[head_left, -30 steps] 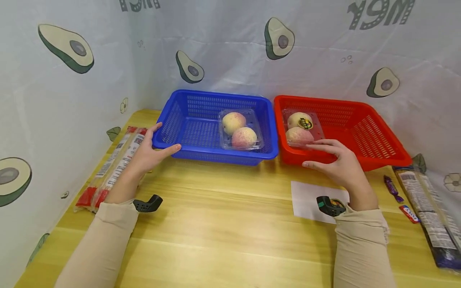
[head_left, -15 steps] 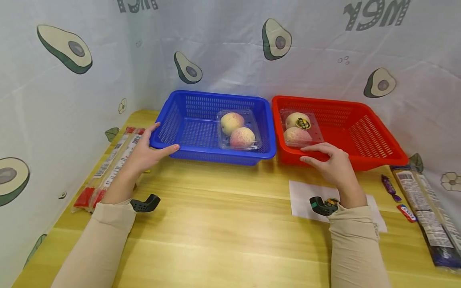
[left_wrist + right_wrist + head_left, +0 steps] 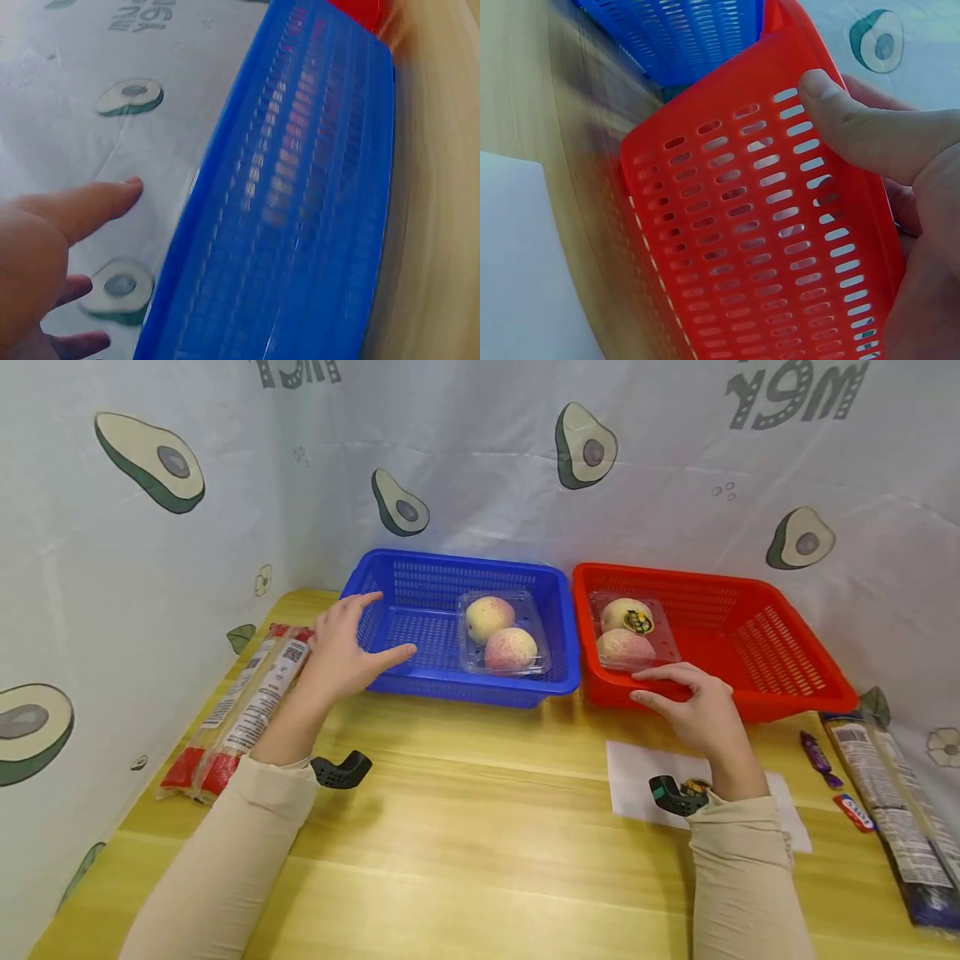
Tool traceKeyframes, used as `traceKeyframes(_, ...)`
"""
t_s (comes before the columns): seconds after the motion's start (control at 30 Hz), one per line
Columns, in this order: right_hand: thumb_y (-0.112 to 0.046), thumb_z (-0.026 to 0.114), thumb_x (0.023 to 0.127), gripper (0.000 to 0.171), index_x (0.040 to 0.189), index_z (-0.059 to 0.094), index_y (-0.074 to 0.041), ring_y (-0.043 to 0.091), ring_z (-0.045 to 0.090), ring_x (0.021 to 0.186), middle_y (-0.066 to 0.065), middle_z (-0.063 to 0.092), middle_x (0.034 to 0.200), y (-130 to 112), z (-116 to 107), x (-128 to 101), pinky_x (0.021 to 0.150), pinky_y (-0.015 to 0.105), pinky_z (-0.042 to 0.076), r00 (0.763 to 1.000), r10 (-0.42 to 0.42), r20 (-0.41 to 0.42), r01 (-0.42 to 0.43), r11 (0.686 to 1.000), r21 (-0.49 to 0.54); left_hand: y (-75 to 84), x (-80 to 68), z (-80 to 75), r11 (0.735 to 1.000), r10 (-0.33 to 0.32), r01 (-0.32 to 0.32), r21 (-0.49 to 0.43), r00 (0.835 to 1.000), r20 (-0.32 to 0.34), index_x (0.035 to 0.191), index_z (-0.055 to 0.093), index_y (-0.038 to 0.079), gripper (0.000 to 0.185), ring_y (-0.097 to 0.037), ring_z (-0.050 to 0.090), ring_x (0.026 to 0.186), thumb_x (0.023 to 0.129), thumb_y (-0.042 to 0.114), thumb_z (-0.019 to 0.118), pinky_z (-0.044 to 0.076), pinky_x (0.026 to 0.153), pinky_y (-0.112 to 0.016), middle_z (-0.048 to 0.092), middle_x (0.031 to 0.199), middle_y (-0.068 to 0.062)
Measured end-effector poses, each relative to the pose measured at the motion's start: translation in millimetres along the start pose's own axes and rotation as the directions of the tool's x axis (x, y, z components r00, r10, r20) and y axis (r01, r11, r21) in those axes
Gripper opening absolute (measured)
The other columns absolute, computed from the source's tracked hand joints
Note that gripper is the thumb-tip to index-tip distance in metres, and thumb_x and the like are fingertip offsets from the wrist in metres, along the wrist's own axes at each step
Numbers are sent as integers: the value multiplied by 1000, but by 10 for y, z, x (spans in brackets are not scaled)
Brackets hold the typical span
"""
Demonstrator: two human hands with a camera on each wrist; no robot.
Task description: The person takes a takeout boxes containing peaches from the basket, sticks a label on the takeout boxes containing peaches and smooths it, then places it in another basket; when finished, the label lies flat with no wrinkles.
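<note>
The red basket (image 3: pixel 712 635) sat at the bench's far edge, right of centre, its long axis running along that edge. The right hand (image 3: pixel 693 706) gripped its near rim toward the near-left corner, thumb pressed on the outer wall (image 3: pixel 855 127) and fingers hooked over the top, so this basket lay directly ahead of the right hand. A clear fruit pack (image 3: pixel 632 632) w/ two peaches sat in its left end, just beyond the fingers. Touching its left side was the blue basket (image 3: pixel 420 610), same orientation, holding another fruit pack (image 3: pixel 502 635). The left hand (image 3: pixel 345 643) was released, fingers spread and relaxed, at that basket's near-left corner; contact couldn't be told. Noodle packs (image 3: pixel 243 702) lay by the bench's left edge, paper (image 3: pixel 637 768) under the right wrist, candy (image 3: pixel 817 752) near the right edge.
</note>
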State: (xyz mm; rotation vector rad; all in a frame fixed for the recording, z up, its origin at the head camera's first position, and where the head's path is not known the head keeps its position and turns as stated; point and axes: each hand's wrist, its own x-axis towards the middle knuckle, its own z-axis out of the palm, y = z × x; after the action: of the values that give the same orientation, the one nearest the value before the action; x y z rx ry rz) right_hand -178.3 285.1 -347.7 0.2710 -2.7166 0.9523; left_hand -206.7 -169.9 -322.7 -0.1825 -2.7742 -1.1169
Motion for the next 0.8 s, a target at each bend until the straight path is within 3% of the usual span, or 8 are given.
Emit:
traceKeyframes(0.13,-19,80,89,27,114,76,-8,42,53,117,18,67,117,9,-11,-7,107,71,6,1000,2,-6,-2,1000,4,287,172,171,992,-51,71,-108,983,177,158,29,21,91,-37,23,146,87,57,72,26,112,-64,27,162,-11)
traceKeyframes(0.3,-19,80,89,27,114,75,-8,43,53,116,19,67,117,2,5,4,107,71,3,1000,0,-5,0,1000,18,484,443,349,969,-142,203,-138,922,361,161,19,18,93,-36,34,143,91,54,69,35,110,-55,28,161,-15)
traceKeyframes(0.37,-19,80,89,27,113,75,-7,43,53,116,19,67,116,6,11,4,108,70,2,1000,-3,-6,3,1000,23,513,548,407,965,-164,231,-121,898,408,162,16,16,93,-35,34,142,93,53,67,35,111,-54,25,162,-17)
traceKeyframes(0.4,-17,80,89,26,113,76,-7,42,54,115,19,67,115,8,13,5,107,70,3,1000,-3,-7,4,1000,24,519,599,439,963,-174,244,-116,887,428,162,13,16,93,-33,46,132,94,52,66,40,106,-50,27,161,-17)
traceKeyframes(0.43,-17,80,88,26,112,76,-8,41,54,115,18,67,115,11,15,4,108,69,3,1000,-3,-10,3,1000,24,529,641,464,958,-186,262,-114,875,446,162,12,16,93,-31,47,128,94,51,66,42,104,-50,26,161,-16)
traceKeyframes(0.57,-17,80,89,25,112,76,-7,43,54,116,19,67,115,23,18,-2,108,69,1,1000,-6,-18,7,999,31,573,769,529,911,-233,375,-174,813,534,163,7,22,97,-29,53,118,93,47,70,48,97,-46,28,159,-12)
traceKeyframes(0.7,-18,79,90,26,112,75,-6,44,53,117,20,67,115,23,8,4,109,70,-2,1000,-7,-15,7,999,37,616,841,543,845,-251,476,-244,756,605,163,9,28,99,-35,49,130,91,40,76,47,102,-48,31,158,-12)
traceKeyframes(0.8,-17,79,89,26,112,76,-7,43,53,117,19,67,116,28,5,9,109,69,-2,1000,-6,-10,7,999,36,642,867,562,831,-258,500,-243,734,628,162,13,30,96,-35,48,130,90,36,77,48,100,-49,32,157,-11)
